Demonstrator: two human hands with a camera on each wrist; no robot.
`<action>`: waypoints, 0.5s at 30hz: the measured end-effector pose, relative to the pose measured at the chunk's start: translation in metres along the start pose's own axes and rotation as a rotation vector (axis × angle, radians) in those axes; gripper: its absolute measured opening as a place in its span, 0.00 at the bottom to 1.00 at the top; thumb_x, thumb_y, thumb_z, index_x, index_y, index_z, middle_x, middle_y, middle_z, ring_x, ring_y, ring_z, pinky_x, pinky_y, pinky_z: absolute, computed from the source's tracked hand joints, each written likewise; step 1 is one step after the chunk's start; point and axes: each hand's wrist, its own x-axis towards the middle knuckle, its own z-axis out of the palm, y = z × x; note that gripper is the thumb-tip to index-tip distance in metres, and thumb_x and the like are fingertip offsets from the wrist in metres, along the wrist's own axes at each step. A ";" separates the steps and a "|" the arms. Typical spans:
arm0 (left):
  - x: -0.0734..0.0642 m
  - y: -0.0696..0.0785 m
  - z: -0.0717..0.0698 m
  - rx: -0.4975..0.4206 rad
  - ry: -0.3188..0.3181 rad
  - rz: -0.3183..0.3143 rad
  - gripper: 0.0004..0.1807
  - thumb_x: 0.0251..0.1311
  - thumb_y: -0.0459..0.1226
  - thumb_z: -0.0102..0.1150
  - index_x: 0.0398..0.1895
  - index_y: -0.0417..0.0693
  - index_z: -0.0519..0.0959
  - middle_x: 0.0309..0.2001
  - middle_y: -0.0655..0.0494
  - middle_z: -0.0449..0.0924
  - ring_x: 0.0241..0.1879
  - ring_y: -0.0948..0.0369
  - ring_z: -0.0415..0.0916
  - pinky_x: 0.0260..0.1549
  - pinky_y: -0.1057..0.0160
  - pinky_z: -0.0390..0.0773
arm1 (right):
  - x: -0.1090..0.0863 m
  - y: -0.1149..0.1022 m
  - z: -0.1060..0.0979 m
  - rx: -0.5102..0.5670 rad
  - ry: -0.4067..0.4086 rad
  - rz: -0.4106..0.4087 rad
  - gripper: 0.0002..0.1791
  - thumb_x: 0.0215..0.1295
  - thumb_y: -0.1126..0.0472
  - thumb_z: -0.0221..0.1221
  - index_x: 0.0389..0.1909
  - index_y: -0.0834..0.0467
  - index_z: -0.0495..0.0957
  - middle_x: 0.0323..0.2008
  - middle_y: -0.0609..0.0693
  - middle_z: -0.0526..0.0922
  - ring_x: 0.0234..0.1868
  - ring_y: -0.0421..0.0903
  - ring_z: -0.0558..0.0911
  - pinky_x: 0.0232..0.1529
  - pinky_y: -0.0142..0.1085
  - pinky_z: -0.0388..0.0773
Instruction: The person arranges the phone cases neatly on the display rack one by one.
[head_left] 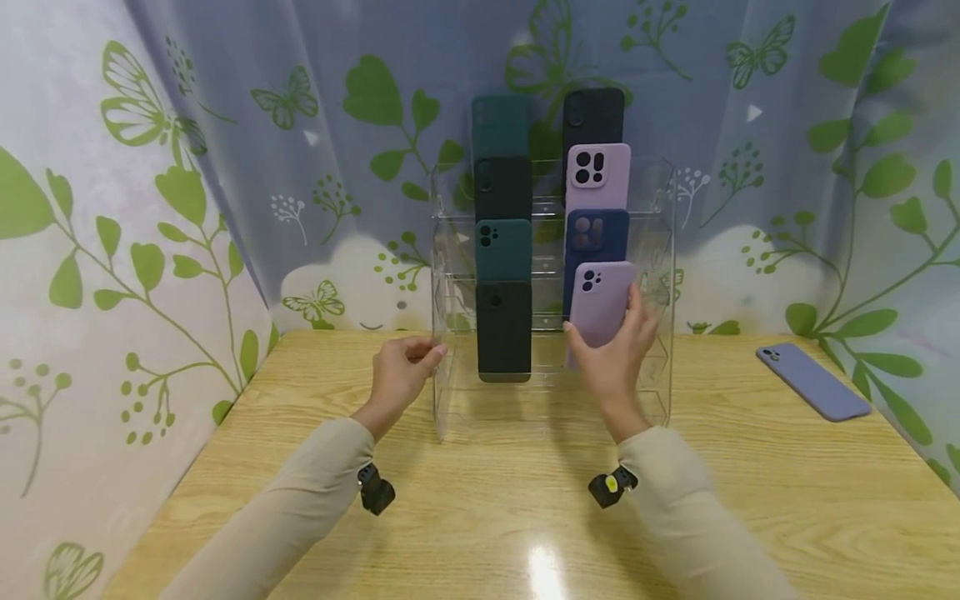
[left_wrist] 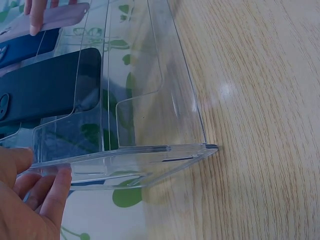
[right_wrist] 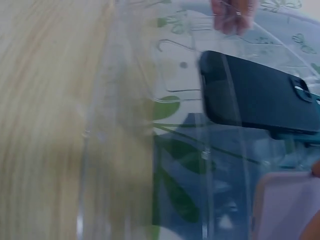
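Observation:
My right hand holds a lilac phone case by its two long sides, thumb on the left edge and fingers on the right. That case leans at the front of the right column in a clear tiered display rack. My left hand pinches the rack's left side panel; in the left wrist view, the thumb and fingers lie on either side of it. A navy case stands right behind the lilac one. In the right wrist view, the lilac case shows only partly.
In the left column stand a black case, a teal case and more dark cases behind. Behind the navy case are a pink case and a black case. A lavender case lies on the wooden table at right.

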 end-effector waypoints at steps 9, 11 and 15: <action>0.000 0.000 0.001 -0.011 0.000 -0.001 0.17 0.62 0.39 0.63 0.49 0.37 0.82 0.42 0.42 0.85 0.38 0.53 0.84 0.33 0.63 0.84 | -0.013 0.012 0.017 -0.054 0.097 -0.045 0.53 0.46 0.62 0.74 0.72 0.54 0.55 0.61 0.62 0.58 0.62 0.58 0.58 0.61 0.54 0.65; 0.001 -0.001 0.002 -0.014 0.002 0.000 0.17 0.62 0.39 0.63 0.49 0.37 0.82 0.42 0.42 0.85 0.38 0.53 0.84 0.33 0.63 0.84 | -0.014 0.013 0.019 -0.057 0.113 -0.048 0.53 0.46 0.62 0.74 0.72 0.53 0.56 0.61 0.61 0.59 0.62 0.58 0.58 0.61 0.53 0.64; 0.002 -0.002 0.002 -0.013 0.001 0.000 0.17 0.62 0.39 0.63 0.49 0.38 0.82 0.42 0.43 0.85 0.38 0.53 0.84 0.33 0.63 0.84 | -0.018 0.014 0.023 -0.060 0.139 -0.036 0.52 0.46 0.62 0.74 0.72 0.54 0.57 0.62 0.60 0.58 0.64 0.57 0.58 0.63 0.52 0.62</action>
